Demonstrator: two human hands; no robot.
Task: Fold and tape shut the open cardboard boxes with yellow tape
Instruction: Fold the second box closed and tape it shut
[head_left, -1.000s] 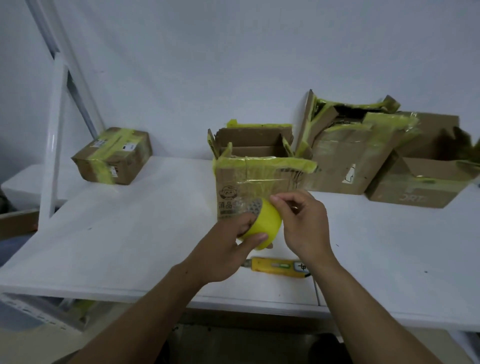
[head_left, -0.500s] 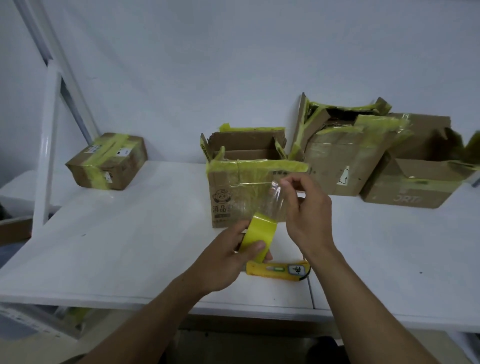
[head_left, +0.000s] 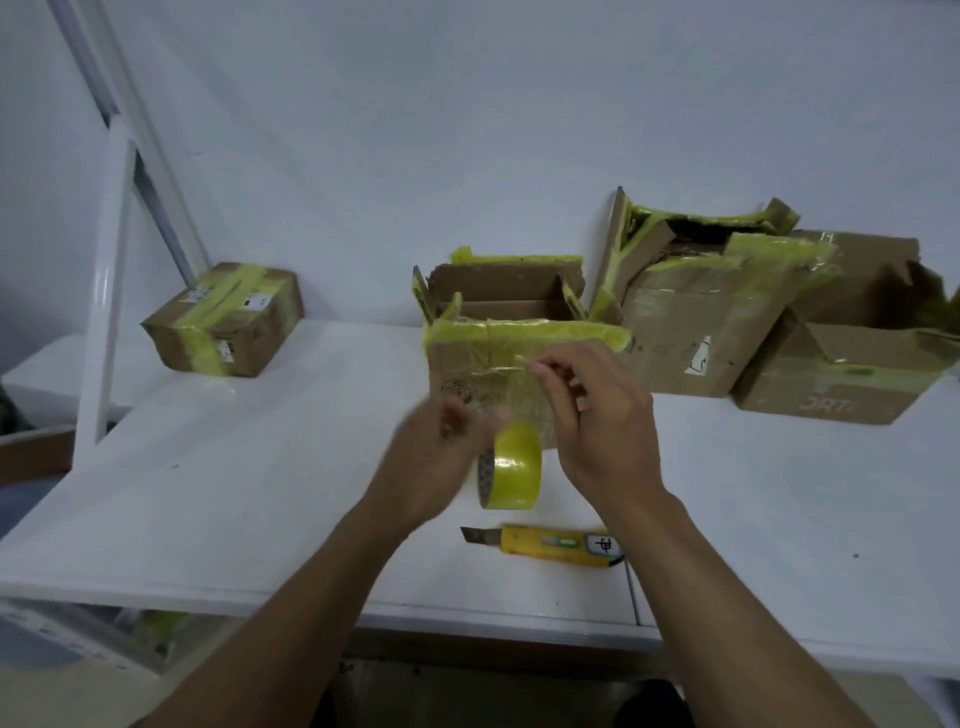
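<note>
1 sealed box (head_left: 223, 319) stands far left; the middle box (head_left: 498, 358) and 2 boxes at right (head_left: 696, 332) are not closed yet. the right hand (head_left: 597, 415) pinches a tape strip (head_left: 524, 397) drawn from the yellow tape roll (head_left: 511, 465), just before the middle box. the left hand (head_left: 441, 447) is blurred; its grip i cannot tell.

glossy yellow round tape roll (head_left: 511, 470) at centre, dark dotted print inside its core. brown open cardboard box (head_left: 467, 374) at twelve o'clock, rimmed in yellow tape, dark cartoon stamp on its front. yellow plastic utility knife (head_left: 550, 543) at six o'clock, green slider, white label. small brown sealed cardboard box (head_left: 228, 322) at ten o'clock, yellow-banded, white labels. white flat table (head_left: 260, 467).
</note>
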